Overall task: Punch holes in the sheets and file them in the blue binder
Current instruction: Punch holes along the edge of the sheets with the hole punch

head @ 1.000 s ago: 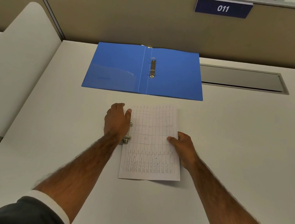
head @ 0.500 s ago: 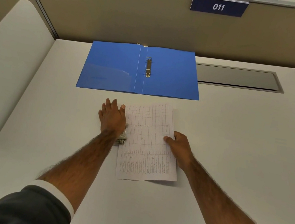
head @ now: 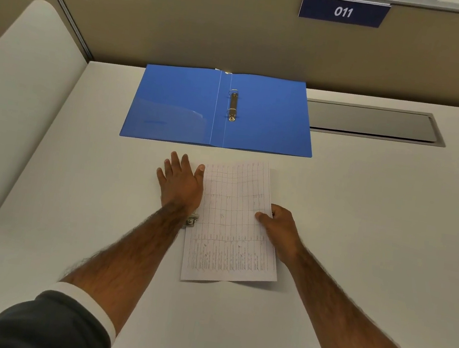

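The blue binder [head: 269, 114] lies open and flat at the back of the desk, its metal ring mechanism [head: 233, 106] beside the spine. In front of it lie printed sheets [head: 230, 221] with a table grid. Their left edge sits in a small metal hole punch [head: 192, 220], mostly hidden under my left hand [head: 181, 184]. That hand lies flat on the punch, palm down, fingers spread. My right hand [head: 279, 228] grips the sheets' right edge, thumb on top.
The white desk [head: 377, 224] has a grey cable flap [head: 371, 121] to the right of the binder. A beige partition with a label 011 [head: 344, 11] closes the back. A white side divider [head: 17, 102] stands on the left.
My left hand's fingers have straightened and spread out flat over the punch, reaching a little farther forward. The sheets and my right hand have stayed in place.
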{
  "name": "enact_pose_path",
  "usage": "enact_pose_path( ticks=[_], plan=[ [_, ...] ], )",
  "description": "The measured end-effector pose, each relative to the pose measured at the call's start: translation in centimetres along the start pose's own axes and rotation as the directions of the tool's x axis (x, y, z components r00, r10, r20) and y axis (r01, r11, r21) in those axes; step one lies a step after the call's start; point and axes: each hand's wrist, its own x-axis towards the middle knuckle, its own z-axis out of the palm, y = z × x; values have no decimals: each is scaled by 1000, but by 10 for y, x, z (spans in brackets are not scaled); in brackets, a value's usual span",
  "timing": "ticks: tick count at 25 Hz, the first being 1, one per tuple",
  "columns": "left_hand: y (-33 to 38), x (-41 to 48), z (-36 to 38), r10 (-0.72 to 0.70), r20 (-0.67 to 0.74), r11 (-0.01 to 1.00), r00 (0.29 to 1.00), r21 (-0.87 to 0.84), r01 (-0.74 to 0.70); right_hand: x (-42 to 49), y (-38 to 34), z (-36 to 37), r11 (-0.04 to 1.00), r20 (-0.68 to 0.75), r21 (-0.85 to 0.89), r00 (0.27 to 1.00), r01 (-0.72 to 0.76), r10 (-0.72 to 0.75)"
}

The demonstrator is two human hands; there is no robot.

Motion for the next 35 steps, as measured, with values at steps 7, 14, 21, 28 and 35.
enact_pose_path(
  ticks=[7, 14, 21, 28, 35],
  plan=[
    [1, 6, 8, -62, -25, 997, 998, 34, 63, -1, 1, 0, 1000, -2, -13, 1000, 1, -1],
    [-3, 5, 12, -47, -34, 999, 998, 1, 47, 2, 2, 0, 1000, -5, -7, 1000, 3, -3],
    [-5, 5, 15, -51, -38, 999, 998, -21, 50, 3, 5, -1, 1000, 2, 22, 1000, -4, 4],
    [-15, 11, 28, -22, -90, 998, 996, -59, 17, 8, 8, -2, 999, 16, 45, 1000, -12, 11],
    [-17, 10, 28, 0, -118, 998, 993, -59, -7, 11, 11, -1, 1000, -1, 31, 1000, 4, -4]
  ],
)
